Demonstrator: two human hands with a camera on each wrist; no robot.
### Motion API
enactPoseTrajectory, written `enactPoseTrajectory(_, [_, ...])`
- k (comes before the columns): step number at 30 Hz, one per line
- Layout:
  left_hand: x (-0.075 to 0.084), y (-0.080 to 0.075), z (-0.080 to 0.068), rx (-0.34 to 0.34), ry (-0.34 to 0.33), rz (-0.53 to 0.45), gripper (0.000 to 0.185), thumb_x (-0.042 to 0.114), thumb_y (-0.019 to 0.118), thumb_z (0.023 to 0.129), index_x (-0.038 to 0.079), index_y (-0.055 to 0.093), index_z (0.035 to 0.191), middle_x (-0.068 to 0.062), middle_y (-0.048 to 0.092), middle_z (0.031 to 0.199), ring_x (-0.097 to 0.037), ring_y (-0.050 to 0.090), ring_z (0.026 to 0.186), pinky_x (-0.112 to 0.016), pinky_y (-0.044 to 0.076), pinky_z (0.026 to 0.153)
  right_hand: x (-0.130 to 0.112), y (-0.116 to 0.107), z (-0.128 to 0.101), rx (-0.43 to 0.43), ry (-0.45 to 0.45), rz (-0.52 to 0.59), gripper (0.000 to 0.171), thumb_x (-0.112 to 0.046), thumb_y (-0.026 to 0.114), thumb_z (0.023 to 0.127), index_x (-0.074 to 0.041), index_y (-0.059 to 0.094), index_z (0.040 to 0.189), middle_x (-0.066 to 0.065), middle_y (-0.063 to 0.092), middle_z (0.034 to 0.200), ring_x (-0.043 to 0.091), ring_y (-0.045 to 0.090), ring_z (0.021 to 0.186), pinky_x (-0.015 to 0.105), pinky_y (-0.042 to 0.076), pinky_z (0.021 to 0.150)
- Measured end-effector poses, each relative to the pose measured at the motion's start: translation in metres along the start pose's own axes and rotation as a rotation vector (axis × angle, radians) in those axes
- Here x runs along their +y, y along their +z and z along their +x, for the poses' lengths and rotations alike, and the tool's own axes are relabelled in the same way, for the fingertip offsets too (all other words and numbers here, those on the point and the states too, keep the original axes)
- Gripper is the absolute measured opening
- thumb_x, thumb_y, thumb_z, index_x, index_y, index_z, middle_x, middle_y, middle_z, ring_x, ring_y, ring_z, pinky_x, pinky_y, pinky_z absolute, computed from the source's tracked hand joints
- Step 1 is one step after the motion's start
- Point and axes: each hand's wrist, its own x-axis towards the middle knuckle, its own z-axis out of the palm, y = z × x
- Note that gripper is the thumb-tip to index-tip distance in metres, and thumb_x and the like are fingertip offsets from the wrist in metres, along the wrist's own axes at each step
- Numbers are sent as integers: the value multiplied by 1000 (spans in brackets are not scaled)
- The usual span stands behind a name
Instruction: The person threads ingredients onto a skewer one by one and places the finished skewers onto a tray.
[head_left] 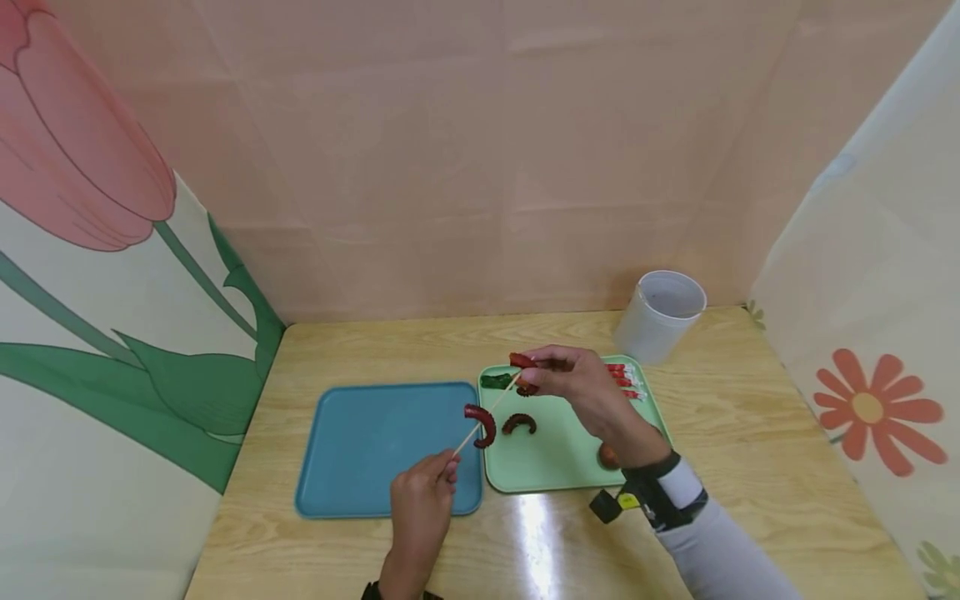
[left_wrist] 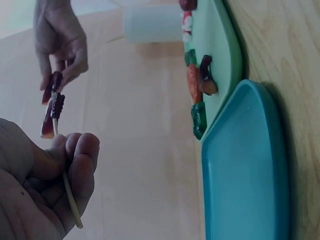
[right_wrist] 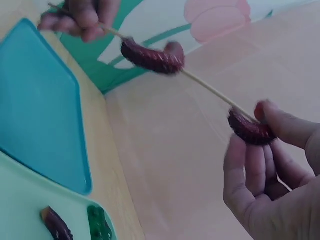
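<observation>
My left hand point(head_left: 423, 487) pinches the lower end of a thin wooden skewer point(head_left: 487, 417), which slants up to the right over the seam between two trays. One curved dark red sausage piece point(head_left: 482, 424) is threaded on its middle point(right_wrist: 152, 57). My right hand point(head_left: 573, 379) pinches a second red sausage piece point(head_left: 521, 361) at the skewer's upper tip point(right_wrist: 250, 129). In the left wrist view the skewer point(left_wrist: 70, 197) passes through my curled fingers point(left_wrist: 75, 165).
A blue tray point(head_left: 360, 450) lies left of a green tray point(head_left: 558, 462). The green tray holds another sausage piece point(head_left: 519, 422), a green piece point(head_left: 495, 381), red-and-white sticks point(head_left: 624, 379) and an orange piece point(head_left: 607, 456). A white cup point(head_left: 660, 314) stands behind it.
</observation>
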Motion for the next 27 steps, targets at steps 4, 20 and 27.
enactPoseTrajectory(4, [0, 1, 1, 29, 25, -2, 23, -20, 80, 72, -2, 80, 87, -5, 76, 72, -6, 67, 53, -5, 48, 48, 1, 3, -1, 4, 25, 62, 14, -7, 75, 93, -6, 72, 106, 1, 75, 103, 15, 75, 87, 30, 62, 90])
enactPoseTrajectory(20, [2, 6, 9, 56, 88, 24, 30, -25, 75, 67, -1, 81, 85, -4, 75, 70, -7, 67, 53, -19, 55, 49, 14, 31, -11, -51, 78, 14, 5, -14, 77, 93, -11, 74, 94, -3, 71, 92, 16, 73, 81, 29, 60, 74])
enactPoseTrajectory(27, [2, 4, 10, 45, 73, 45, 29, -24, 75, 69, -1, 81, 85, -4, 76, 70, -7, 67, 53, -18, 55, 49, 17, 33, -11, -51, 70, -2, 6, -14, 77, 92, -10, 73, 96, -2, 73, 91, 18, 74, 80, 28, 58, 70])
